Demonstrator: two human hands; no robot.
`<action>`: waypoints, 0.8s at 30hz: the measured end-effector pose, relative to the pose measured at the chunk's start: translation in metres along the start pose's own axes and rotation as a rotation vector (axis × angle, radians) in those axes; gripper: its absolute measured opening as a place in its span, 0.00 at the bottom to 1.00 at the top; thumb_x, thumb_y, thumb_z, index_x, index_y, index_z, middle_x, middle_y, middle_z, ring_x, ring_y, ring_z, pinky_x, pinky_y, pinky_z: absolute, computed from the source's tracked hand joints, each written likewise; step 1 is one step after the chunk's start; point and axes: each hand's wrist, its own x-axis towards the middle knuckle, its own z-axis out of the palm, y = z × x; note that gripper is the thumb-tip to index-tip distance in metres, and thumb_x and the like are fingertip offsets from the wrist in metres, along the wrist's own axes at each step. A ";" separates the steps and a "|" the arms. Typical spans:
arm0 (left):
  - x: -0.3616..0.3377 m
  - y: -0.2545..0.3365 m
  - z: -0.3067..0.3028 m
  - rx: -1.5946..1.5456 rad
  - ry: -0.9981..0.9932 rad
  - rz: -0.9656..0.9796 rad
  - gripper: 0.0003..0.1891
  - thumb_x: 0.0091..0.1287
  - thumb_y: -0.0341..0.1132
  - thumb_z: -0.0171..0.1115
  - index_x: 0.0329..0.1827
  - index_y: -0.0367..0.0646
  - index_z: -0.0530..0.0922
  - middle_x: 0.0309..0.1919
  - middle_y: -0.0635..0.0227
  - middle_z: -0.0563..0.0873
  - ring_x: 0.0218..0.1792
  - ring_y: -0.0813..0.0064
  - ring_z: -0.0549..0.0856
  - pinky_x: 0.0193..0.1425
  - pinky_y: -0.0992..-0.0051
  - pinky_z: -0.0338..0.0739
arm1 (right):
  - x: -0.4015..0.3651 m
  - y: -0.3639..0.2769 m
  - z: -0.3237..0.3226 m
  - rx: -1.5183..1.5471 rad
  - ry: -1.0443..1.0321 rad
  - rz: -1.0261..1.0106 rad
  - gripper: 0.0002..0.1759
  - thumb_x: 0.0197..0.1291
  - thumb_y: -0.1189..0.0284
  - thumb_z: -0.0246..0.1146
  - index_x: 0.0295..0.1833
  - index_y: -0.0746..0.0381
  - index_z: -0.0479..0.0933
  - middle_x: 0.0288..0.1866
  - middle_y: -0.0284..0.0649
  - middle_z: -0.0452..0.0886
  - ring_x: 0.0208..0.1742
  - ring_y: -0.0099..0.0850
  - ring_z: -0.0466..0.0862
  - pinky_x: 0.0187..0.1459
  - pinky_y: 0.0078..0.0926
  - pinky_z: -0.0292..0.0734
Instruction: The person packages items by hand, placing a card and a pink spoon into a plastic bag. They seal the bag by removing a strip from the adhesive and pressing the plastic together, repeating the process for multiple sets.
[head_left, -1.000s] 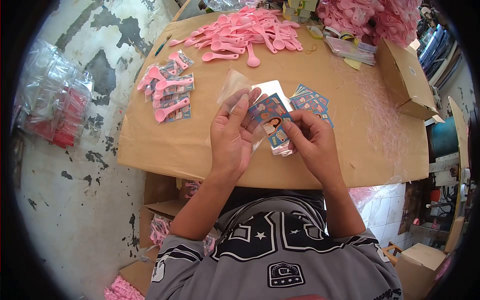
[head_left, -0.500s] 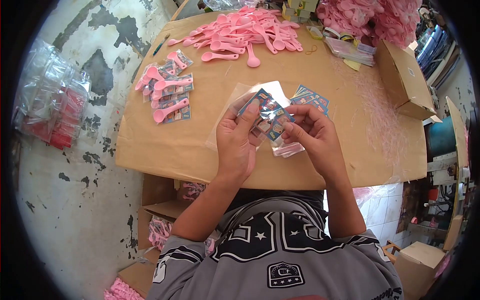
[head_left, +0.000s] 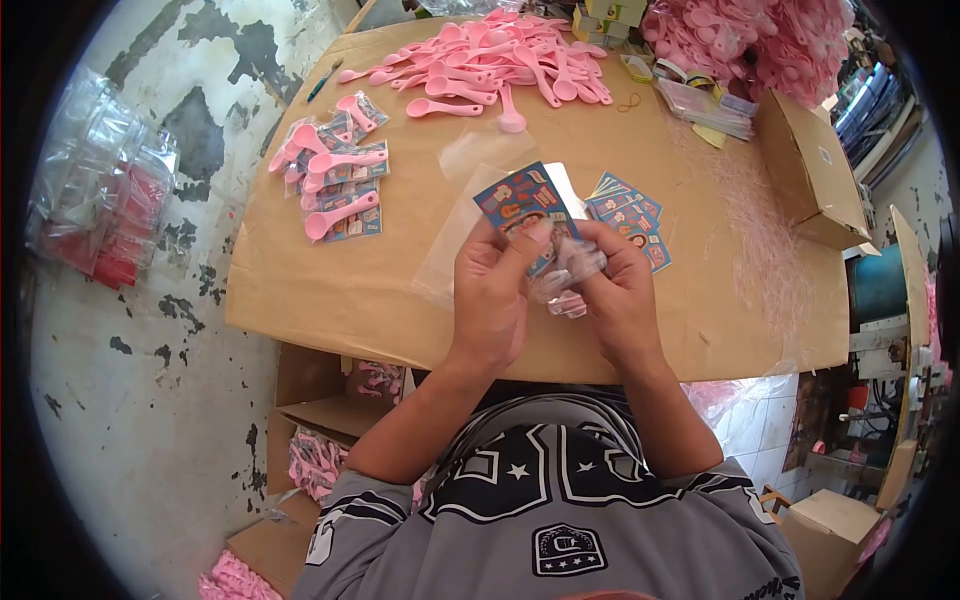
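My left hand [head_left: 492, 290] pinches a blue printed card [head_left: 521, 193] over the middle of the table, thumb on its face. Close beside it, my right hand [head_left: 622, 285] has its fingers closed on a crumpled clear plastic bag [head_left: 572, 268], which touches the card's lower part. Whether the card's lower end is inside the bag cannot be made out. Behind my right hand lies a fanned stack of blue cards [head_left: 632, 215]. Flat clear bags [head_left: 440, 255] lie under and left of my left hand.
A heap of pink spoons [head_left: 490, 62] covers the table's far side. Bagged spoons with cards [head_left: 340, 215] lie at the left, near a pen [head_left: 323, 80]. An open cardboard box [head_left: 808, 175] and packs of plastic bags [head_left: 705, 108] are at the right.
The card now stands higher and more upright in my left hand. My right hand has moved lower and now grips bunched plastic. Flat bags behind the hands have shifted.
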 end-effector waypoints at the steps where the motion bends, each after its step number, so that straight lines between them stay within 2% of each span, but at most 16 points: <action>1: 0.002 0.007 0.003 -0.023 0.007 0.001 0.21 0.80 0.29 0.60 0.75 0.38 0.75 0.67 0.51 0.84 0.66 0.65 0.86 0.73 0.63 0.80 | -0.001 0.001 -0.004 -0.014 -0.008 0.017 0.10 0.75 0.68 0.70 0.50 0.64 0.82 0.37 0.33 0.86 0.32 0.18 0.84 0.33 0.18 0.80; 4: 0.007 0.022 0.008 -0.158 -0.036 0.066 0.29 0.80 0.28 0.57 0.84 0.45 0.65 0.70 0.47 0.81 0.70 0.55 0.84 0.77 0.55 0.79 | -0.004 0.005 -0.004 -0.076 0.001 0.047 0.11 0.73 0.67 0.72 0.48 0.63 0.83 0.33 0.31 0.85 0.29 0.18 0.83 0.28 0.19 0.78; 7: 0.012 0.022 0.001 -0.261 -0.118 0.076 0.32 0.81 0.28 0.55 0.86 0.51 0.60 0.70 0.44 0.81 0.70 0.50 0.83 0.76 0.52 0.81 | -0.007 0.004 0.001 -0.063 -0.013 0.062 0.11 0.71 0.67 0.75 0.46 0.63 0.82 0.32 0.30 0.84 0.28 0.17 0.82 0.28 0.17 0.76; 11: 0.010 0.019 0.001 -0.328 -0.096 0.039 0.32 0.81 0.28 0.54 0.86 0.52 0.60 0.64 0.48 0.85 0.63 0.52 0.88 0.69 0.57 0.87 | -0.011 -0.001 0.010 -0.063 0.003 0.063 0.11 0.70 0.68 0.75 0.46 0.62 0.81 0.32 0.29 0.83 0.28 0.15 0.79 0.29 0.17 0.71; 12: 0.010 0.018 -0.001 -0.353 -0.096 0.036 0.30 0.81 0.28 0.54 0.85 0.48 0.61 0.59 0.52 0.87 0.60 0.55 0.90 0.66 0.58 0.88 | -0.011 0.000 0.012 -0.079 0.015 0.047 0.11 0.70 0.69 0.75 0.45 0.62 0.80 0.32 0.29 0.83 0.28 0.15 0.78 0.29 0.17 0.70; 16: 0.011 0.004 -0.006 -0.398 -0.102 -0.007 0.26 0.82 0.29 0.56 0.81 0.42 0.65 0.52 0.59 0.86 0.55 0.63 0.91 0.62 0.60 0.89 | -0.003 0.012 0.010 -0.106 0.035 0.009 0.10 0.70 0.74 0.73 0.41 0.60 0.76 0.29 0.27 0.78 0.27 0.14 0.74 0.30 0.16 0.69; 19: 0.004 0.003 -0.004 -0.370 -0.034 -0.012 0.23 0.83 0.31 0.57 0.78 0.39 0.68 0.49 0.64 0.85 0.50 0.69 0.90 0.60 0.63 0.89 | 0.002 0.021 0.007 -0.156 0.023 -0.005 0.13 0.69 0.77 0.72 0.38 0.59 0.72 0.32 0.27 0.76 0.31 0.14 0.73 0.31 0.17 0.68; 22: 0.004 0.009 -0.005 -0.372 0.016 -0.021 0.21 0.84 0.35 0.58 0.76 0.39 0.70 0.47 0.66 0.84 0.46 0.73 0.88 0.58 0.66 0.87 | 0.005 0.024 0.015 -0.322 0.070 -0.254 0.13 0.63 0.80 0.75 0.45 0.62 0.77 0.37 0.30 0.75 0.35 0.17 0.74 0.31 0.18 0.69; 24: 0.005 0.014 -0.011 -0.392 0.067 -0.020 0.21 0.84 0.37 0.59 0.75 0.39 0.71 0.46 0.68 0.84 0.44 0.75 0.86 0.57 0.68 0.86 | 0.001 0.002 0.023 -0.704 0.035 -0.480 0.19 0.59 0.81 0.77 0.53 0.62 0.78 0.40 0.33 0.75 0.35 0.22 0.74 0.30 0.22 0.71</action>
